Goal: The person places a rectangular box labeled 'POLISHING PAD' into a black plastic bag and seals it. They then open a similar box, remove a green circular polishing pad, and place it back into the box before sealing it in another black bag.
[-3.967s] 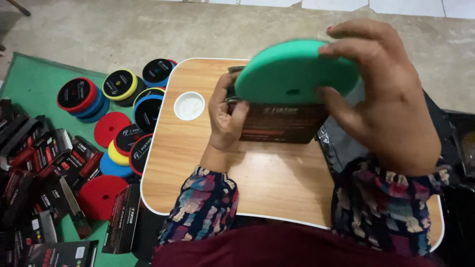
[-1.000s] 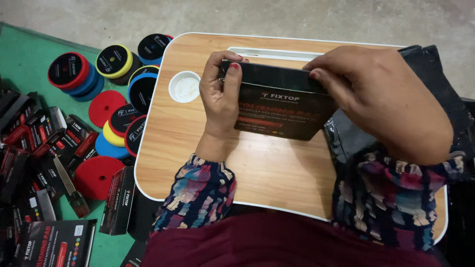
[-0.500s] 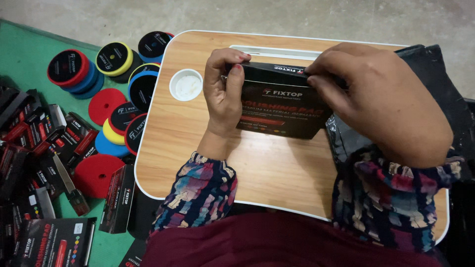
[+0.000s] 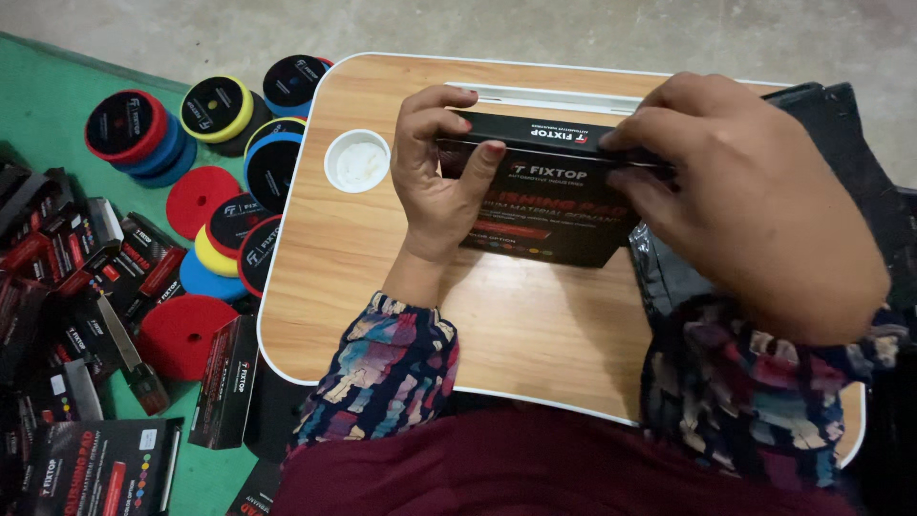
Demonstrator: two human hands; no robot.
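We see a small wooden worktop [image 4: 363,287] with a white rim; a round white cup recess [image 4: 356,161] sits near its far left corner. Left of the worktop, a green floor mat [image 4: 57,86] carries stacked round foam pads [image 4: 222,110] and black boxes [image 4: 100,466], crowded together.

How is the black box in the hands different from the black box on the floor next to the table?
The held black box is gripped by the left hand and right hand above the wooden lap table; the floor box lies untouched on the green mat. The held box shows its broad printed face; the floor box shows a narrow side. Both are black cartons with red and white print.
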